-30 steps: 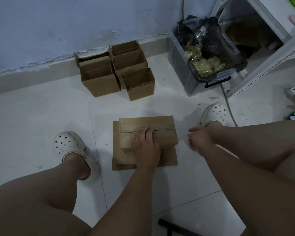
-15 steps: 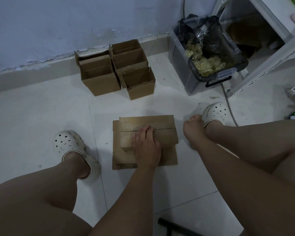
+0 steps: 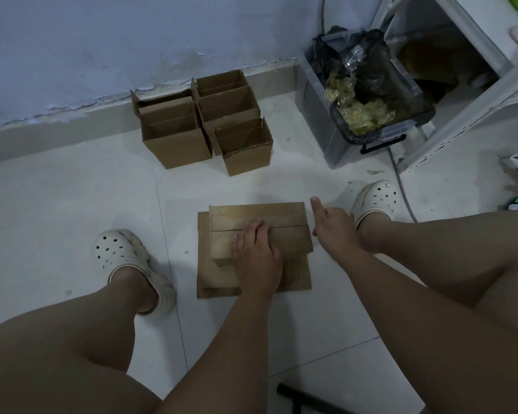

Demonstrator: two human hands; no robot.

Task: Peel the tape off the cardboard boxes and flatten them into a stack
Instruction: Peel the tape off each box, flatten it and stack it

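A stack of flattened cardboard boxes (image 3: 281, 216) lies on the white floor between my feet. My left hand (image 3: 256, 258) presses flat on top of it, fingers together, palm down. My right hand (image 3: 331, 227) hovers at the stack's right edge, thumb stuck out forward, holding nothing. Several open, upright cardboard boxes (image 3: 204, 124) stand grouped against the wall beyond the stack, about a forearm's length away.
A clear plastic bin (image 3: 320, 121) lined with a black bag holds crumpled peeled tape (image 3: 362, 110) at the back right. A white shelf frame (image 3: 467, 94) stands beside it, with a cable (image 3: 401, 186) on the floor. My feet in white clogs flank the stack.
My right hand has moved forward and left, from beside my right knee up to the stack's right edge. My left hand stays pressed on the stack.
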